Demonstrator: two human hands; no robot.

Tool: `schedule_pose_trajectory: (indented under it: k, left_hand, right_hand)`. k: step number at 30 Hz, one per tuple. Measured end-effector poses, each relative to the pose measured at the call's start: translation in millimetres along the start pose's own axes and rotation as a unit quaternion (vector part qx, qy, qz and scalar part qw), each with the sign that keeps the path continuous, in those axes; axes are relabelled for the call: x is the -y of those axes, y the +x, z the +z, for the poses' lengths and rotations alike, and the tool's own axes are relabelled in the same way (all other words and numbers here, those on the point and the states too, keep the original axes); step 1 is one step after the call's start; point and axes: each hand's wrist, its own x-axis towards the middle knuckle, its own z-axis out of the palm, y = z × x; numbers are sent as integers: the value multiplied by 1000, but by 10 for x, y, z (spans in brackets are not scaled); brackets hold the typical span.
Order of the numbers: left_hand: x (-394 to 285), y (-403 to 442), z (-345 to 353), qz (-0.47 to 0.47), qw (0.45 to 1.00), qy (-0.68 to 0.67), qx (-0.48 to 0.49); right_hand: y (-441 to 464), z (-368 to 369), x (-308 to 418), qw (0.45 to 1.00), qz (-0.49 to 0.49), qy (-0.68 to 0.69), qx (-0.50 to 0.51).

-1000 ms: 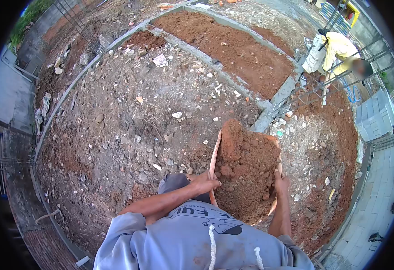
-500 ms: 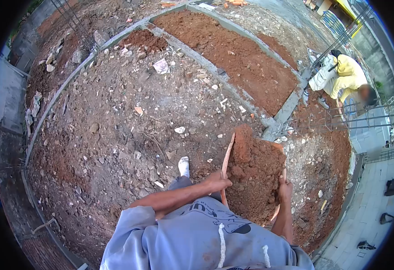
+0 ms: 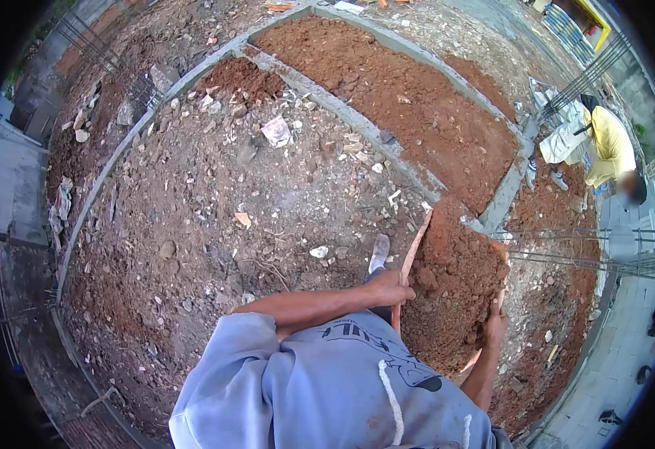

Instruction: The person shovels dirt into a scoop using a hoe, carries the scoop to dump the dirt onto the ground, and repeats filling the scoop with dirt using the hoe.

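Note:
A container with orange-edged sides (image 3: 415, 251) is heaped with reddish-brown soil (image 3: 451, 292) in front of my body; the load hides its floor and its exact kind. My left hand (image 3: 393, 288) is closed round its left edge. On the opposite side, my right hand (image 3: 496, 325) grips the right edge, with its fingers partly hidden. The soil rises between both hands. My sock-like pale footwear (image 3: 380, 253) shows on the rubble just left of the container.
Stony ground (image 3: 193, 247) spreads to the left. A concrete beam (image 3: 409, 172) borders a soil-filled bed (image 3: 402, 112) ahead. At right, a person in yellow (image 3: 610, 142) bends near rebar (image 3: 582, 254) that juts across the ground. Pale paving (image 3: 611, 359) lies at far right.
The container and both hands have shifted right in view, still gripped. My visible foot has stepped forward and right. The person in yellow appears further right, partly from the camera turning.

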Motion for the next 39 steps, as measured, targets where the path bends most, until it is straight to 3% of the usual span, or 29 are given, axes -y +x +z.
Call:
schedule_pose_trajectory:
  k: [1,2,3,5,7,12,16,18,20,23,24,25,28,30,31,32,34,35,36,37,38,39]
  left_hand:
    - [-5,214,-74,6,1000,6,-17]
    - [-3,486,-117,17,999,7,-38]
    - [-50,756,-237,27,998,12,-61]
    - [-232,1018,-463,23,999,-11,-48]
    - [-514,1157,-793,-20,1000,-7,-6]
    - [-666,1529,-1437,-49,993,-78,-78]
    - [-651,2024,-2230,-102,987,-119,-18]
    - [-570,2463,-2674,-119,986,-116,-2]
    - [-600,2770,-3204,-121,983,-141,2]
    - [-1153,3078,-4143,-116,990,-76,23]
    - [-1440,3139,-4540,-124,989,-26,78]
    - [-1581,3335,-4913,-96,994,7,60]
    - [-2103,3842,-5916,-64,996,52,42]
    - [-2679,4152,-6801,-61,998,31,-1]
    - [-2808,4461,-7186,-93,991,-64,-74]
    - [-2597,4656,-7224,-100,979,-139,-110]
    - [-1779,5100,-7433,-127,937,-263,-190]
    - [-1488,5428,-7699,-116,910,-322,-235]
    - [-804,5312,-7532,-179,899,-345,-202]
    - [-425,5112,-7211,-219,833,-446,-243]
    - [-49,4906,-6885,-250,750,-537,-294]
    - [361,4731,-6535,-312,743,-502,-314]
  right_hand:
    - [73,35,300,999,33,-9,0]
    - [695,123,-161,1000,-31,5,1]
    - [913,265,-81,998,-62,4,-26]
    - [1295,427,171,996,-26,86,29]
    - [1368,554,740,995,-8,77,63]
    - [1857,1084,1628,994,-10,24,110]
    - [2085,1792,2377,991,3,-89,98]
    - [2337,2166,2686,992,22,-73,99]
    - [2532,2544,3063,992,42,-89,81]
    - [2975,2939,3804,980,47,-184,51]
    - [3068,3125,4180,978,-22,-201,-50]
    - [3016,3206,4979,996,9,-67,59]
    - [3429,3569,6612,995,0,-58,81]
    - [4533,3899,7058,984,8,-29,178]
    - [5180,4125,7237,970,34,-36,239]
    - [5708,4413,7345,964,59,-42,256]
    - [5833,5028,6938,954,128,-120,244]
    - [6050,5360,6348,941,92,-178,271]
    - [6103,5661,5587,914,50,-253,313]
    - [5923,5873,4728,866,1,-333,373]
    - [5272,5851,4666,794,-39,-453,404]
    - [4544,5816,4681,706,-89,-557,429]
